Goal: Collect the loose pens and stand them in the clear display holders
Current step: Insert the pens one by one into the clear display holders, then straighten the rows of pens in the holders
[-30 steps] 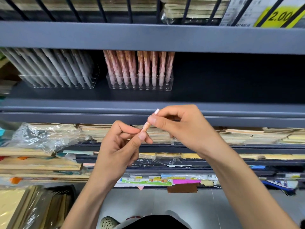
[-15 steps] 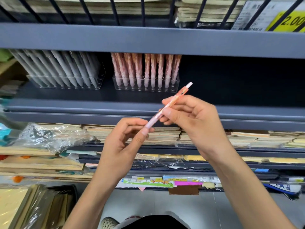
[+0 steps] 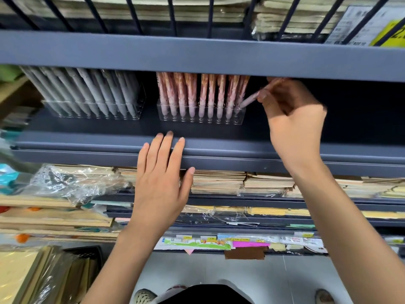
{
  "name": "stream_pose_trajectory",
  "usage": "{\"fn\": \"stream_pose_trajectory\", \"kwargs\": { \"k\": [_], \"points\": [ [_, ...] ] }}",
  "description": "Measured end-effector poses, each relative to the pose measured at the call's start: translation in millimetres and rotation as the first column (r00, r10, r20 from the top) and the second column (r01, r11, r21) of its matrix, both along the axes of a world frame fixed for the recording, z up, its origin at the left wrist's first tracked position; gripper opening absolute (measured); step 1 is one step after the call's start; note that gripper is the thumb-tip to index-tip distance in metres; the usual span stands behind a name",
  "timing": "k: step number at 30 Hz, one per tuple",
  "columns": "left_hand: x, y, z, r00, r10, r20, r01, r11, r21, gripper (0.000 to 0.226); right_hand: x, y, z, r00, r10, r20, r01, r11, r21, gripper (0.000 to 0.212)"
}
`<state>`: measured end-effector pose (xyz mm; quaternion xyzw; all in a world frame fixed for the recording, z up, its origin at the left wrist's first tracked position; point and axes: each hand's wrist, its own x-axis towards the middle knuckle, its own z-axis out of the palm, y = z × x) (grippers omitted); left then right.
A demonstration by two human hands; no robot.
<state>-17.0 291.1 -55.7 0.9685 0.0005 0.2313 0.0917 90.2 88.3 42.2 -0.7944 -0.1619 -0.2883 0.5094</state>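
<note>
A clear display holder (image 3: 200, 118) on the grey shelf carries several pink pens (image 3: 190, 93) standing upright. My right hand (image 3: 293, 119) pinches one pink pen (image 3: 248, 101), tilted, with its tip at the holder's rightmost slot. My left hand (image 3: 163, 174) is flat with fingers spread against the shelf's front lip, below the holder, holding nothing. A second clear holder (image 3: 94, 111) to the left is filled with grey-white pens (image 3: 87, 88).
The upper shelf's front bar (image 3: 201, 53) hangs low over the pens. To the right of the pink holder the shelf floor (image 3: 361, 115) is dark and bare. Stacked notebooks (image 3: 219, 181) and crumpled plastic wrap (image 3: 72, 183) fill the shelves below.
My right hand carried the pink pen up and into the shelf, to the holder's right end. My left hand let go of the pen and spread flat on the shelf edge.
</note>
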Motion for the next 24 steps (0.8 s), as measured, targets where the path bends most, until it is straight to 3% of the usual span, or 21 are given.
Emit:
{"fn": "stream_pose_trajectory", "kwargs": {
  "k": [2,10,16,20,24],
  "points": [
    [0,1,0,1.000,-0.004,0.007,0.004,1.000,0.009,0.057,8,2,-3,0.999,-0.032,0.002,0.032,0.994,-0.104,0.004],
    [-1,1,1,1.000,-0.014,0.011,0.015,1.000,-0.017,0.056,24,21,4,0.976,-0.205,-0.070,0.132,0.817,-0.561,0.024],
    [2,4,15,0.998,-0.037,0.059,0.049,0.976,-0.211,0.048,26,27,6,0.965,-0.249,-0.081,0.137,0.743,-0.656,0.028],
    [18,12,33,0.993,0.047,0.112,0.016,0.863,-0.505,0.040,27,26,6,0.968,-0.240,-0.078,0.127,0.730,-0.672,0.031],
    [50,21,48,0.989,0.113,0.095,-0.030,0.783,-0.622,0.050,27,24,5,0.977,-0.201,-0.077,0.105,0.756,-0.646,0.032]
  ]
}}
